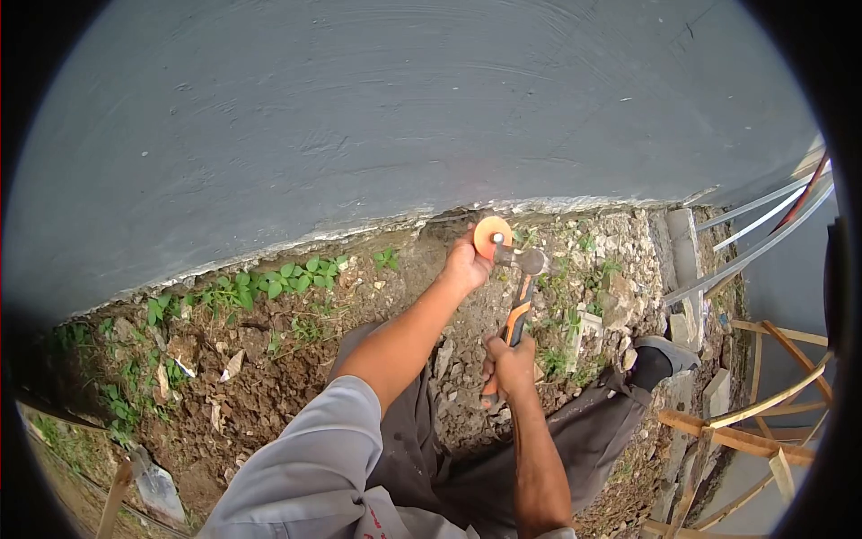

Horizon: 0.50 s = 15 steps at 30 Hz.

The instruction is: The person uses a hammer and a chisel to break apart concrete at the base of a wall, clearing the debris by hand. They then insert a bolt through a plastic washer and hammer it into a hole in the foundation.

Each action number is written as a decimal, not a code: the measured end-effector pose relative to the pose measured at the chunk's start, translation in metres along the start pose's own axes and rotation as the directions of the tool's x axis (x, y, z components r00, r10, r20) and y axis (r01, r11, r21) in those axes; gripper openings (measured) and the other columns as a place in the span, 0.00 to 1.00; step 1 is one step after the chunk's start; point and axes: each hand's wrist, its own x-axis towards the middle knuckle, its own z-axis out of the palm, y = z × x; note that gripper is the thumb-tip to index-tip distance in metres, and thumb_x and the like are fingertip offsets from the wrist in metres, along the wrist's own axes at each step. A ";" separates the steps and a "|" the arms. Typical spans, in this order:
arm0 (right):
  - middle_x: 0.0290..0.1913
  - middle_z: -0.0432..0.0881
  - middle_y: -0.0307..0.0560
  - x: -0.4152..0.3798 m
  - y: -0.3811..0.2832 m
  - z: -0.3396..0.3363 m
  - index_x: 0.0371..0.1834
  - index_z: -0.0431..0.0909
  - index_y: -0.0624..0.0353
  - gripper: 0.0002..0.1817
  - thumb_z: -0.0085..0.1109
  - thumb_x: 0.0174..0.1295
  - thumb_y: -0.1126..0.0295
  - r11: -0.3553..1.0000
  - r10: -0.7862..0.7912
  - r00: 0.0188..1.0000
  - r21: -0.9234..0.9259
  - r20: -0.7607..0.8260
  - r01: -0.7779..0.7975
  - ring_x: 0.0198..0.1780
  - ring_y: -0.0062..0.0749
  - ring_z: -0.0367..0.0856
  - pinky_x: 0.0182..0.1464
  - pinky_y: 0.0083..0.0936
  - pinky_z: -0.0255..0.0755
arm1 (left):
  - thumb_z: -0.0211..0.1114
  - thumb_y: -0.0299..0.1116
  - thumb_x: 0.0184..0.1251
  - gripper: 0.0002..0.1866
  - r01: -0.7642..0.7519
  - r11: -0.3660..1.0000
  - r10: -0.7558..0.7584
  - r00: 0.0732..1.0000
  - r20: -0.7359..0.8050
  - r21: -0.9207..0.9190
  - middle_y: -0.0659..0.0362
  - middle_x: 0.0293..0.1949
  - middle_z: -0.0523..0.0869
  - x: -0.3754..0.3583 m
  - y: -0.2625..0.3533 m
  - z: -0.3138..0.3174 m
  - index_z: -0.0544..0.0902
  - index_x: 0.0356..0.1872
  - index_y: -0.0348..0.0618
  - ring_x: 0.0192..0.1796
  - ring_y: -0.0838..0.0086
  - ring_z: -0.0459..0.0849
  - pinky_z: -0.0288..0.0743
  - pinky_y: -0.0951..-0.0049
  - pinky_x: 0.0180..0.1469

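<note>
My left hand (467, 266) is closed around a chisel behind its round orange hand guard (485, 231). The chisel's metal striking end shows at the middle of the guard, and the shaft beyond is hidden. In my right hand (511, 363) is a hammer (519, 310) with an orange and black handle, gripped along its lower part. The hammer head overlaps the guard's right edge, close beside the striking end. Both tools are near the broken lower edge of a grey wall (431, 108), where a dark hollow (449, 223) shows in the ground.
Loose soil (260, 395), stones and green weeds (287, 278) lie along the wall. My shoe (669, 353) rests on rubble at the right. Metal bars (750, 260) and a wooden frame (736, 436) stand beyond it. A flat grey blade (160, 492) lies at lower left.
</note>
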 end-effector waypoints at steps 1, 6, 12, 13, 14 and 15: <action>0.14 0.68 0.37 0.003 -0.013 -0.001 0.29 0.69 0.59 0.09 0.61 0.59 0.72 0.999 -0.036 0.999 0.007 0.003 0.036 0.11 0.23 0.66 0.14 0.25 0.62 | 0.47 0.39 0.77 0.15 0.010 1.000 -0.011 0.999 0.042 0.030 0.55 0.49 0.83 0.002 0.002 0.000 0.76 0.50 0.41 0.51 0.66 0.83 0.80 0.62 0.56; 0.19 0.72 0.36 -0.071 -0.102 -0.047 0.31 0.69 0.61 0.08 0.62 0.60 0.75 0.815 -0.577 0.799 -0.191 -0.169 0.548 0.15 0.15 0.66 0.16 0.15 0.59 | 0.46 0.39 0.78 0.16 -0.006 0.999 0.005 0.999 0.033 0.032 0.53 0.51 0.82 0.001 -0.007 -0.001 0.75 0.53 0.39 0.54 0.64 0.82 0.80 0.58 0.57; 0.17 0.66 0.41 -0.083 -0.192 -0.048 0.27 0.62 0.59 0.11 0.47 0.69 0.77 0.066 -0.877 0.003 -0.115 -0.481 0.991 0.18 0.24 0.67 0.18 0.22 0.70 | 0.44 0.42 0.79 0.19 0.017 1.000 -0.017 1.000 -0.002 0.007 0.52 0.52 0.81 -0.002 -0.006 0.000 0.74 0.53 0.37 0.53 0.62 0.82 0.79 0.57 0.58; 0.17 0.66 0.42 -0.073 -0.179 -0.034 0.25 0.60 0.59 0.13 0.45 0.70 0.76 0.072 -0.866 0.019 -0.087 -0.500 0.994 0.19 0.27 0.67 0.19 0.25 0.73 | 0.44 0.42 0.78 0.19 0.001 1.000 0.000 0.999 -0.046 0.018 0.52 0.52 0.82 -0.005 -0.006 0.004 0.75 0.52 0.37 0.52 0.63 0.82 0.79 0.58 0.58; 0.17 0.66 0.42 -0.055 -0.149 -0.021 0.21 0.58 0.59 0.16 0.45 0.69 0.78 0.177 -0.841 0.078 -0.136 -0.536 0.975 0.20 0.28 0.69 0.20 0.26 0.72 | 0.44 0.42 0.78 0.19 -0.002 1.000 0.002 0.999 -0.046 0.012 0.52 0.52 0.82 -0.005 -0.004 0.002 0.75 0.52 0.37 0.52 0.63 0.82 0.79 0.58 0.58; 0.19 0.69 0.43 -0.034 -0.095 -0.010 0.22 0.61 0.59 0.14 0.49 0.67 0.77 0.493 -0.788 0.333 -0.206 -0.518 0.845 0.20 0.27 0.69 0.21 0.25 0.71 | 0.44 0.42 0.79 0.19 -0.006 1.000 0.006 0.999 -0.032 0.002 0.52 0.52 0.82 -0.003 -0.003 0.001 0.75 0.52 0.37 0.52 0.63 0.82 0.79 0.58 0.57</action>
